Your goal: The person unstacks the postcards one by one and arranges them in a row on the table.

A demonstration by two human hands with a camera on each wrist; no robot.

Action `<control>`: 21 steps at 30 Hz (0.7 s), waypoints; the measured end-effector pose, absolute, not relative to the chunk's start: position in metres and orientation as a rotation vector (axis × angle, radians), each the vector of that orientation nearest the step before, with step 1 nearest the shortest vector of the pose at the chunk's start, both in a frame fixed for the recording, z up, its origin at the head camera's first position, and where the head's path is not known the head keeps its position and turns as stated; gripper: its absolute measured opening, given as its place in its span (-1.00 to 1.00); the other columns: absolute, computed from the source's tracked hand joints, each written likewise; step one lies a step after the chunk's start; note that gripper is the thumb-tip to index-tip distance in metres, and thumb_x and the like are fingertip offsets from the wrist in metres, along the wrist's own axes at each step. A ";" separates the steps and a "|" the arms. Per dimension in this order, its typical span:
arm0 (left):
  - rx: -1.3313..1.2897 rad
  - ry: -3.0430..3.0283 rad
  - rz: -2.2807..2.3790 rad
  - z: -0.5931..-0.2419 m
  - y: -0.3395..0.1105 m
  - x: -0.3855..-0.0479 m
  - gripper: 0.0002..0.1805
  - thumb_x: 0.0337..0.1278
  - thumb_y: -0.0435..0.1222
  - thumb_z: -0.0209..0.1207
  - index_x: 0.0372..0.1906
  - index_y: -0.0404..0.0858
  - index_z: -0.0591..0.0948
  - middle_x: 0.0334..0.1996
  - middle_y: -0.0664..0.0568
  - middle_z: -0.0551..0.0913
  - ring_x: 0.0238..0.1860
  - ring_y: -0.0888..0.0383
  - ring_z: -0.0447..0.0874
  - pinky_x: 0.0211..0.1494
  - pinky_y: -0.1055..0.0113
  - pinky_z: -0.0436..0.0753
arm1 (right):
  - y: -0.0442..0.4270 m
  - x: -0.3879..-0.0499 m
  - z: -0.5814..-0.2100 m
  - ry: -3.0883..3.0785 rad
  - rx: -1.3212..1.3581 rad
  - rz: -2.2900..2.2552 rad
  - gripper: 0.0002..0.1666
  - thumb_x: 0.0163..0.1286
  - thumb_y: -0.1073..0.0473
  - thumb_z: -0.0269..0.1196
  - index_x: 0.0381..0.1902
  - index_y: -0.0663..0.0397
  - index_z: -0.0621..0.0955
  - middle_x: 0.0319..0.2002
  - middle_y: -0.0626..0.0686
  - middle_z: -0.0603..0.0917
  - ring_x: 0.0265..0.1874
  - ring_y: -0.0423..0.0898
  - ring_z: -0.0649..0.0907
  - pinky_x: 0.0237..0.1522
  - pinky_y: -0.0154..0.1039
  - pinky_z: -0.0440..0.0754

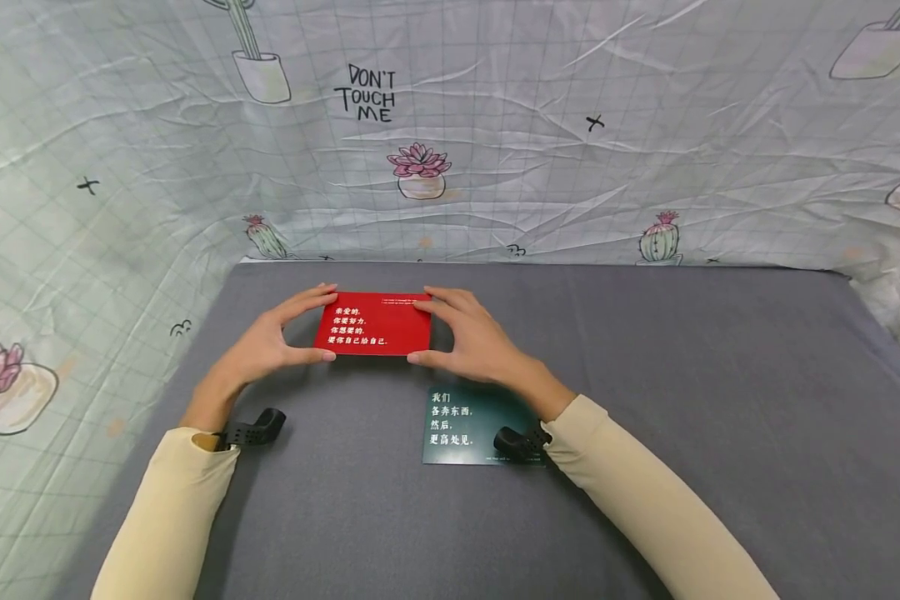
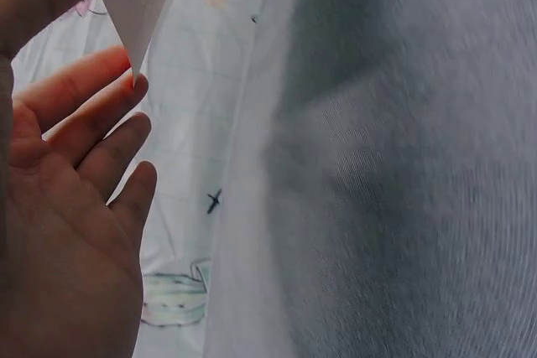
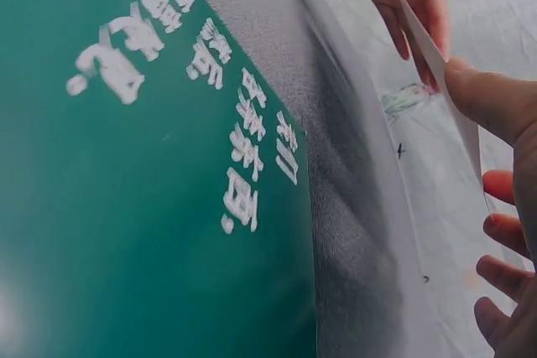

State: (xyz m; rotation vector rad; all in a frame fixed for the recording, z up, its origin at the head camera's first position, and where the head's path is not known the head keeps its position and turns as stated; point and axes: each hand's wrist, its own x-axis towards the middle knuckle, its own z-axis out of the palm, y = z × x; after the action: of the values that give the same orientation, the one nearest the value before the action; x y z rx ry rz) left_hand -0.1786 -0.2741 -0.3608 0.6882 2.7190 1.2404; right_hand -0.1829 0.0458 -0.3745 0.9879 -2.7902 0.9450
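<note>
A red card (image 1: 375, 327) with white Chinese writing is raised over the grey table, held between both hands. My left hand (image 1: 270, 342) grips its left end, thumb at the near edge and fingers at the far edge. At the other end my right hand (image 1: 482, 340) holds it the same way. The left wrist view shows the card's pale underside (image 2: 149, 2), and the right wrist view catches the card (image 3: 436, 60) nearly edge-on. A dark green card (image 1: 457, 425) with white writing lies on the table beneath my right wrist, partly covered by it.
The grey tabletop (image 1: 690, 400) stretches away to the right. A pale cloth (image 1: 495, 167) printed with potted cacti hangs behind the table and along its left side. Black wrist bands (image 1: 251, 432) sit at both sleeve cuffs.
</note>
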 end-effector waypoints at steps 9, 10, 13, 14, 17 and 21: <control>0.618 2.705 1.165 -0.371 -0.290 -0.183 -0.17 -0.13 -0.25 0.46 0.36 -0.13 0.39 0.43 0.04 0.20 0.43 0.03 0.03 0.28 -0.19 0.17 | 0.026 -0.192 -0.385 -2.852 0.992 0.932 -0.11 0.12 -0.28 0.32 0.36 -0.09 0.39 0.41 0.00 0.24 0.33 -0.05 0.20 0.21 0.01 0.37; 0.619 2.704 1.146 -0.372 -0.292 -0.184 -0.17 -0.12 -0.24 0.46 0.35 -0.14 0.39 0.43 0.02 0.19 0.44 0.00 0.02 0.27 -0.21 0.17 | 0.024 -0.193 -0.387 -2.858 0.994 0.935 -0.11 0.12 -0.28 0.32 0.36 -0.09 0.40 0.41 0.00 0.24 0.33 -0.05 0.20 0.21 0.01 0.37; 0.607 2.701 1.104 -0.376 -0.296 -0.186 -0.18 -0.10 -0.22 0.45 0.35 -0.14 0.39 0.44 -0.01 0.16 0.44 -0.05 -0.01 0.28 -0.22 0.15 | 0.020 -0.195 -0.391 -2.870 0.993 0.940 -0.11 0.12 -0.28 0.32 0.36 -0.08 0.40 0.41 0.02 0.24 0.33 -0.03 0.20 0.22 0.01 0.35; 0.601 2.700 1.101 -0.377 -0.297 -0.188 -0.18 -0.11 -0.22 0.45 0.35 -0.15 0.39 0.44 0.00 0.17 0.44 -0.04 -0.01 0.29 -0.22 0.14 | 0.018 -0.195 -0.392 -2.872 0.991 0.939 -0.11 0.13 -0.28 0.32 0.36 -0.08 0.40 0.41 0.02 0.24 0.33 -0.03 0.20 0.23 0.01 0.35; 0.588 2.704 1.096 -0.380 -0.299 -0.192 -0.18 -0.14 -0.21 0.47 0.34 -0.14 0.41 0.43 0.04 0.20 0.45 0.01 -0.01 0.32 -0.16 0.12 | 0.016 -0.197 -0.395 -2.889 0.974 0.923 -0.12 0.12 -0.28 0.32 0.36 -0.09 0.40 0.41 0.01 0.24 0.33 -0.04 0.20 0.23 0.00 0.35; 0.589 2.715 1.090 -0.383 -0.299 -0.196 -0.19 -0.18 -0.19 0.49 0.30 -0.14 0.44 0.41 0.05 0.23 0.45 0.04 0.00 0.34 -0.10 0.09 | 0.014 -0.199 -0.399 -2.906 0.956 0.909 -0.12 0.13 -0.29 0.31 0.36 -0.09 0.40 0.41 0.00 0.24 0.34 -0.06 0.19 0.23 -0.02 0.36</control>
State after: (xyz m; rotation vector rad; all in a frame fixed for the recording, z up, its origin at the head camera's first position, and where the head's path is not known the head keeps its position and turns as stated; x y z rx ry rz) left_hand -0.1963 -0.2993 -0.3834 0.5892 2.7152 1.0897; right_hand -0.1990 0.0143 -0.3993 0.9561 -2.9058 0.9091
